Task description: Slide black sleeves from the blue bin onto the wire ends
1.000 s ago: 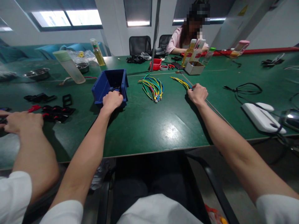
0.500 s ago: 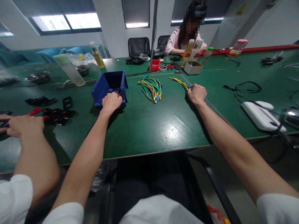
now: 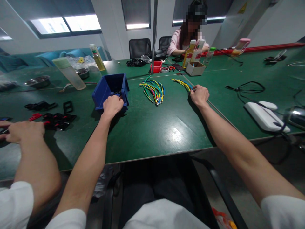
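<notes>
Fingers of the left hand (image 3: 112, 105) are curled over the near rim of a blue bin (image 3: 111, 86), thumb side toward the camera, closed on the wall in a firm grip. The bin stands on the green table (image 3: 154, 127), its open top tilted slightly toward the person; something dark lies inside, too shadowed to identify. The right hand (image 3: 199, 94) rests knuckles up, well apart from the left, fingers folded shut around the near end of a thin wire bundle (image 3: 182, 83) of yellow, green and blue strands that curves away across the table. Between the 2 hands lies a larger wire bundle (image 3: 152, 90), loose, with ring terminals at its near ends, touched by neither hand.

At the far left, a co-worker's hand (image 3: 22, 131) lies on the table just beside black and red clips (image 3: 57, 118). Across the table, a person in pink sits behind a cardboard box (image 3: 194, 68).
</notes>
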The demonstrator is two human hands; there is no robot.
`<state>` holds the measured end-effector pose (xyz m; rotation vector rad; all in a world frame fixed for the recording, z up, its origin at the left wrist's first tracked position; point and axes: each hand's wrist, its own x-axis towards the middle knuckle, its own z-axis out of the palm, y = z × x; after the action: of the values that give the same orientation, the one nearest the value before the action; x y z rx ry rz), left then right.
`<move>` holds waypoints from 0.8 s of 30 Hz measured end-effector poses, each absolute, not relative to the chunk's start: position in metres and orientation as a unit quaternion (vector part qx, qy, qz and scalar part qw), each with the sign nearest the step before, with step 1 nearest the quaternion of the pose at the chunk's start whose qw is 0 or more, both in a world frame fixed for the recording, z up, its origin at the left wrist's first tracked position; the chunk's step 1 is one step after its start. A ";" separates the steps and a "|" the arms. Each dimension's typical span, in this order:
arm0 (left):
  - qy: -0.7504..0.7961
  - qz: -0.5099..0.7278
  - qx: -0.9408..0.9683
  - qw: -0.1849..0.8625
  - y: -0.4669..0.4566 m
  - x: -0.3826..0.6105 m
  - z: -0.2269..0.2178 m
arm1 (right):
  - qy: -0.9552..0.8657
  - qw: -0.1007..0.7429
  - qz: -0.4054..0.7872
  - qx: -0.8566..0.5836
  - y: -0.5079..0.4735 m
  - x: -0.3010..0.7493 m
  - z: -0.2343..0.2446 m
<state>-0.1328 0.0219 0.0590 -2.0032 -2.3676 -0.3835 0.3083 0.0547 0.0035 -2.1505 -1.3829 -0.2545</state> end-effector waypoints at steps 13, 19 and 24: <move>-0.758 -0.194 -0.623 0.017 0.021 -0.130 0.058 | -0.520 0.278 -0.072 -0.804 0.058 0.311 0.000; -0.750 -0.255 -0.606 0.069 0.016 -0.125 0.061 | -0.522 0.287 -0.082 -0.799 0.058 0.310 0.002; -0.749 -0.317 -0.573 0.100 0.014 -0.123 0.064 | -0.526 0.296 -0.093 -0.792 0.058 0.309 0.005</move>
<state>-0.1226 0.0137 0.0641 -1.6927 -2.2152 -0.9366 0.3095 0.0581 0.0045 -2.1050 -1.3991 -0.2464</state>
